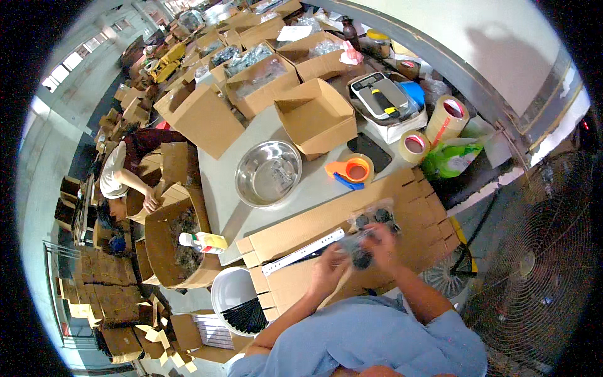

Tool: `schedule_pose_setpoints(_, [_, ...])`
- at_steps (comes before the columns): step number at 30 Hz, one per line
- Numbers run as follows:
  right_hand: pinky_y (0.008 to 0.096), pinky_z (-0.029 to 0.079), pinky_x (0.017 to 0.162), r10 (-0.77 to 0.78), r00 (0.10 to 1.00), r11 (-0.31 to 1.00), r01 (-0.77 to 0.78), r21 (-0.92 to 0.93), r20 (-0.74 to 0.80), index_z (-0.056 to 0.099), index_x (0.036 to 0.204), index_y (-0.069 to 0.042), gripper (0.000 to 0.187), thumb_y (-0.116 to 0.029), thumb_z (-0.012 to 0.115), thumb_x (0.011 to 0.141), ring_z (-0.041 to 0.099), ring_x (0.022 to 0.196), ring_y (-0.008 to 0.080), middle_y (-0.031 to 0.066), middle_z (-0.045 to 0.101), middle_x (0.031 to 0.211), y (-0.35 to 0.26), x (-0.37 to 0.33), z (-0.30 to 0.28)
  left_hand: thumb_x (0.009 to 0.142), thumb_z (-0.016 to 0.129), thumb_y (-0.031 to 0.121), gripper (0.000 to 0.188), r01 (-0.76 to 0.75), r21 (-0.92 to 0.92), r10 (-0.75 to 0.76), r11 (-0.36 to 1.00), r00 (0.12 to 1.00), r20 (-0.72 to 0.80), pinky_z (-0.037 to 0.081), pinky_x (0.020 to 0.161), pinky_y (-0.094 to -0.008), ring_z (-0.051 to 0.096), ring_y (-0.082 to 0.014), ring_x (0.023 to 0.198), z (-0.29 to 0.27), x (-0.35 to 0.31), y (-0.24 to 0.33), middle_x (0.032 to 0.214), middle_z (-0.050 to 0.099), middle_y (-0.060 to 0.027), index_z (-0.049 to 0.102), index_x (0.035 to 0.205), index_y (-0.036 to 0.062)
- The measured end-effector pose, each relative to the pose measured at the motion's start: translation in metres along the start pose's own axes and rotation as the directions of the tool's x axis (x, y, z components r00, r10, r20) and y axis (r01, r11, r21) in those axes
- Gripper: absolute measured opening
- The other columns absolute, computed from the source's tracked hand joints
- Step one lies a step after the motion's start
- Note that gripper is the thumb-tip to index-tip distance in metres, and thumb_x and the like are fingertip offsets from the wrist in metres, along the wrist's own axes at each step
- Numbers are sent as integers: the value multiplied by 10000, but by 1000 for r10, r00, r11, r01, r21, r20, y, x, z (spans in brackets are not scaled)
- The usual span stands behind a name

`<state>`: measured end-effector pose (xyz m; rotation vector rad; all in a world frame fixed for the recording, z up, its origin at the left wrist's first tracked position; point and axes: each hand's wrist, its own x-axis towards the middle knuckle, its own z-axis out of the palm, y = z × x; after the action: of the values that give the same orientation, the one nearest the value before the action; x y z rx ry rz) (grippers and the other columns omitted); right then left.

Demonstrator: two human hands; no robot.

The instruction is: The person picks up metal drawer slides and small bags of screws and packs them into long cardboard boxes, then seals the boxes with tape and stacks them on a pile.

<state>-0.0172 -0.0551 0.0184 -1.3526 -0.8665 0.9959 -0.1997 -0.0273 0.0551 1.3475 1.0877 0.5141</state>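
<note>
Over the flattened cardboard (418, 235), both my hands are closed on a clear plastic bag (350, 242) with dark round pieces in it. My left hand (328, 270) pinches the bag's left side. My right hand (382, 245) grips the other side and is slightly smeared by motion. Just beyond my right hand lies a second clear bag of dark round parts (378, 213), partly covered by my fingers. A white slotted metal strip (295, 256) rests on the cardboard left of my hands, with a dark strip beside it.
Beyond the cardboard stand a steel bowl (251, 188) holding small bagged parts, an orange tape dispenser (345, 168), a phone (370, 152) and an open box (317, 116). Left are a white bucket (220, 292) and a bottle (207, 242). A co-worker (119, 169) bends over boxes. A fan (527, 261) stands right.
</note>
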Motion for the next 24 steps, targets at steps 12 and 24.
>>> schedule_pose_setpoints(12, [377, 423, 882, 2, 889, 879, -220, -423, -457, 445, 1216, 15, 494, -343, 562, 896, 542, 1022, 289, 149, 551, 1094, 76, 61, -137, 789, 630, 285, 437, -67, 853, 415, 517, 891, -181, 357, 938, -496, 476, -365, 1105, -149, 223, -4, 1166, 531, -200, 523, 1155, 72])
schedule_pose_setpoints(24, [392, 412, 871, -183, 894, 751, -141, -645, -408, 436, 1236, -13, 438, -323, 496, 932, 525, 1026, 322, 193, 523, 1142, 80, 59, -107, 709, 657, 198, 226, 186, 856, 170, 482, 939, -300, 320, 972, -497, 357, -338, 1223, -174, 295, -13, 1236, 412, -175, 616, 928, 158])
